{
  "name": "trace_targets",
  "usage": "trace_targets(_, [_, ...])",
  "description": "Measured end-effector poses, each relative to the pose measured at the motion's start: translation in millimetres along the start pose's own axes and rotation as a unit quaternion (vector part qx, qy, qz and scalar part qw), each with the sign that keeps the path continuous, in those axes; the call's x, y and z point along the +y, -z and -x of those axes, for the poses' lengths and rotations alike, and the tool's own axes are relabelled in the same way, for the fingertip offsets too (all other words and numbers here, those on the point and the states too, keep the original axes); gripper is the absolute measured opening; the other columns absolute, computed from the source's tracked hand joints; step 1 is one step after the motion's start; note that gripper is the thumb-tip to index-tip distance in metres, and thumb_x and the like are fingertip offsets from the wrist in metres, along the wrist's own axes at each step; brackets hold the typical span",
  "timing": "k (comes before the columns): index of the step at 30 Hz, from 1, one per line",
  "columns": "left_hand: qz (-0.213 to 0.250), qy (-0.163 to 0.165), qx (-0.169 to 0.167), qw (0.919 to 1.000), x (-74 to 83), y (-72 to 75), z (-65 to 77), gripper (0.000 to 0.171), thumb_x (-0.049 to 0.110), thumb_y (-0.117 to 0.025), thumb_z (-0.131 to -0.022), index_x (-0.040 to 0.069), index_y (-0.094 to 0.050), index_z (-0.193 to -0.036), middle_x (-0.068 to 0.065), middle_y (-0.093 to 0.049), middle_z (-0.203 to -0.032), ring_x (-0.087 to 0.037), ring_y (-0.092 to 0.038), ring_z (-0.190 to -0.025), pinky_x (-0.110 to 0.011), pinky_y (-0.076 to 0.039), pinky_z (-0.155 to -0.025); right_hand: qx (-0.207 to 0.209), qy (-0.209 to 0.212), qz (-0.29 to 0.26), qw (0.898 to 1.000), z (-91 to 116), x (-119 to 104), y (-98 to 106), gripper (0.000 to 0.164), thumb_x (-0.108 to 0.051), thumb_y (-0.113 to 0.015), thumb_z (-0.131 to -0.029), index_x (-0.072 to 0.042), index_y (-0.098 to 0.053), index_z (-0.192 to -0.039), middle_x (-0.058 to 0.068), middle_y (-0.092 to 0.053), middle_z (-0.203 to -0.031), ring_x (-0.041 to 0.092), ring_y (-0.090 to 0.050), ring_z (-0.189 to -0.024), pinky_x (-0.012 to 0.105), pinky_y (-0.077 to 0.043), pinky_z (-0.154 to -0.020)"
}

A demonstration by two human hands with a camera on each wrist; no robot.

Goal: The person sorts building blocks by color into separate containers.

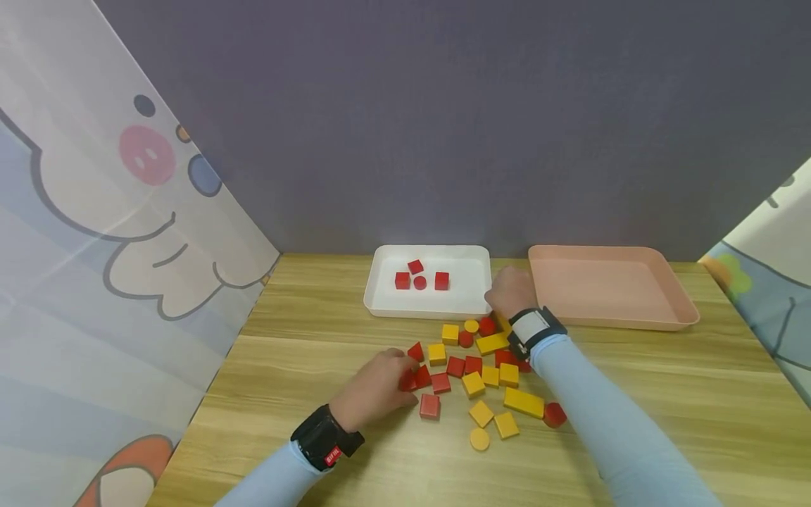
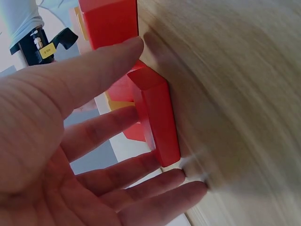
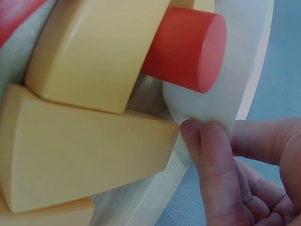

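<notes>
We take the white tray [image 1: 467,267] as our landmark. The red block [image 2: 159,120] lies in front of the tray's near edge, a little left of its middle, at the fingertips of our left hand [image 1: 376,393], plainly the nearer of the two. From that palm it sits inward, toward the tray's middle line. Our left grip is loose: two fingertips seem to meet the block's edge, while the thumb lies over toward a second red block [image 2: 110,23]. The first block's longer visible side runs from the thumb side toward the middle finger, so we judge that a firm pinch needs thumb and fingers across its narrow width, not along that side.

Our right hand [image 1: 512,290] is at the tray's right end, near corner, fingers curled; we cannot tell whether they pinch its wall or only touch it. A yellow block [image 3: 89,155] and a red cylinder [image 3: 188,49] lie just before that corner.
</notes>
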State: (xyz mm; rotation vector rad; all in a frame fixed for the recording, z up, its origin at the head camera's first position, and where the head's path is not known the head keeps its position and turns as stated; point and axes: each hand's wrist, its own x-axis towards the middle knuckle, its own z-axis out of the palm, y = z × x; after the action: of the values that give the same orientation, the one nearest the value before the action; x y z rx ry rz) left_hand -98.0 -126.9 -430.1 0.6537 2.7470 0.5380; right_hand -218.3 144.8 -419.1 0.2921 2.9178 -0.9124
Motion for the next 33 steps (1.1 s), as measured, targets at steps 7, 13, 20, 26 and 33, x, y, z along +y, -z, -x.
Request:
trace_targets(7, [-0.033, -0.004, 0.011, 0.9994, 1.4, 1.5, 0.7, 0.032, 0.017, -0.09, -0.081, 0.011, -0.078, -0.11, -0.003, -0.071, -0.101, -0.011, -0.06, -0.086, -0.027, -0.057, -0.079, 0.0, -0.001, -0.007, 1.0, -2, 1, -1, 0.018, -0.013, -0.073, -0.089, 0.002, -0.074, -0.08, 0.009, -0.055, -0.06, 0.029, -0.055, -0.059, 0.028, -0.042, -0.055])
trace_targets(13, [-0.044, -0.007, 0.016, 0.9989, 0.2, 1.2, 1.4, 0.027, 0.015, -0.09, -0.08, 0.01, -0.079, -0.105, -0.001, -0.071, -0.096, -0.01, -0.059, -0.083, -0.026, -0.057, -0.079, -0.001, -0.004, -0.016, 1.0, -1, 1, -1, 0.018, -0.013, -0.073, -0.089, 0.003, -0.074, -0.081, 0.009, -0.055, -0.06, 0.029, -0.054, -0.059, 0.028, -0.041, -0.054])
trace_targets(20, [-0.043, 0.003, 0.014, 0.999, -3.9, 4.2, 1.3, 0.019, 0.015, -0.089, -0.081, 0.011, -0.077, -0.095, 0.001, -0.066, -0.087, -0.011, -0.054, -0.077, -0.024, -0.053, -0.072, 0.0, -0.001, -0.015, 1.0, -1, 1, -1, 0.018, -0.013, -0.073, -0.09, 0.003, -0.075, -0.082, 0.01, -0.057, -0.06, 0.03, -0.056, -0.06, 0.029, -0.043, -0.055])
trace_targets(26, [-0.035, 0.006, 0.022, 0.9991, -9.7, 11.2, 2.1, 0.016, 0.008, -0.087, -0.08, 0.012, -0.076, -0.091, 0.001, -0.063, -0.086, -0.013, -0.054, -0.077, -0.023, -0.052, -0.07, 0.004, 0.001, -0.013, 1.0, -2, 3, -3, 0.017, -0.013, -0.073, -0.09, 0.002, -0.075, -0.08, 0.01, -0.058, -0.061, 0.03, -0.056, -0.061, 0.029, -0.043, -0.056])
trace_targets(33, [-0.004, 0.007, 0.046, 0.9989, -14.1, 30.2, 2.4, 0.025, 0.004, -0.086, -0.078, 0.006, -0.078, -0.101, -0.003, -0.066, -0.092, -0.017, -0.056, -0.083, -0.03, -0.056, -0.075, 0.0, -0.001, -0.016, 1.0, -2, 3, -3, 0.017, -0.012, -0.073, -0.089, 0.003, -0.076, -0.081, 0.01, -0.057, -0.06, 0.03, -0.056, -0.06, 0.028, -0.043, -0.055])
